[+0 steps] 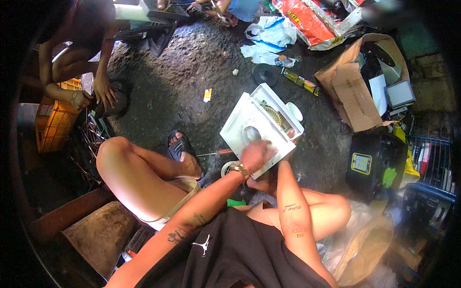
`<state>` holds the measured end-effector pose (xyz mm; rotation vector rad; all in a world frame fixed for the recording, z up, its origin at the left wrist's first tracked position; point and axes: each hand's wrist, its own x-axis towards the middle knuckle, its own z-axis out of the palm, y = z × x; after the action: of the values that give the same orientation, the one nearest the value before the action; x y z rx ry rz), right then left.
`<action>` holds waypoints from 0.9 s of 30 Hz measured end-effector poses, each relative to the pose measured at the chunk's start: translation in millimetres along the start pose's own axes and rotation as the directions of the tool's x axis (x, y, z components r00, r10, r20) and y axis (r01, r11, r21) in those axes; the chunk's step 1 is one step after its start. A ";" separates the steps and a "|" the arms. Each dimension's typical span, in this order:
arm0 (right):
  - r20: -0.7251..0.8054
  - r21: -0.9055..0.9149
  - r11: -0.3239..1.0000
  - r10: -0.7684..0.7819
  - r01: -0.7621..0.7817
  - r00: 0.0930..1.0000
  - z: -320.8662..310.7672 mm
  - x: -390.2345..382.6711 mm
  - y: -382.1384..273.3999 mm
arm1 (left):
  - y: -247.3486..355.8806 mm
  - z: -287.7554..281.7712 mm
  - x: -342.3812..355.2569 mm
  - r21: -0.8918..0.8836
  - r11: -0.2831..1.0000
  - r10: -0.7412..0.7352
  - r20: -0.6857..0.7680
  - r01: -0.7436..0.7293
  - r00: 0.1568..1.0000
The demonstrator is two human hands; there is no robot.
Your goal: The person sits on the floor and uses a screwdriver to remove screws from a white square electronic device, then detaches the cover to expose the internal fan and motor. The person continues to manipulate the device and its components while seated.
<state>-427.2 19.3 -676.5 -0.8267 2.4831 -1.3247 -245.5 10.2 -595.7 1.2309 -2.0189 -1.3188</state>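
A dark, rough concrete floor is seen throughout. An orange plastic crate is set at nine o'clock, a torn cardboard box at two o'clock.

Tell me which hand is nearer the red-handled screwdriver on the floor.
Left. The left hand rests on the white housing, just right of the screwdriver. The right hand is hidden under the housing's far side.

White square plastic fan housing; red-handled screwdriver just left of it, brown cardboard box to its right, orange plastic crate far left, red printed bag above it.
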 end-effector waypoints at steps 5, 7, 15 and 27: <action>0.020 -0.047 0.998 0.039 -0.038 0.999 3.0 -3.6 -7.6 | -44.4 -38.2 63.4 0.169 0.974 -0.084 -0.358 0.153 0.930; 0.040 -0.056 0.996 0.075 -0.073 0.996 8.7 -14.1 -24.5 | -61.2 -47.6 80.4 0.234 0.960 -0.079 -0.294 0.152 0.952; -0.032 -0.111 0.977 0.179 -0.181 0.983 12.2 14.6 16.2 | -71.8 -43.1 119.7 0.243 0.953 -0.169 -0.065 0.179 0.984; -0.021 -0.230 0.895 0.387 -0.382 0.922 15.8 55.5 111.4 | -32.9 -83.5 109.2 0.149 0.972 -0.165 -0.121 0.183 0.979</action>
<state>-508.2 25.9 -772.1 -0.3534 2.6324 -0.8978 -225.5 -129.6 -598.6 1.5494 -2.0094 -1.1566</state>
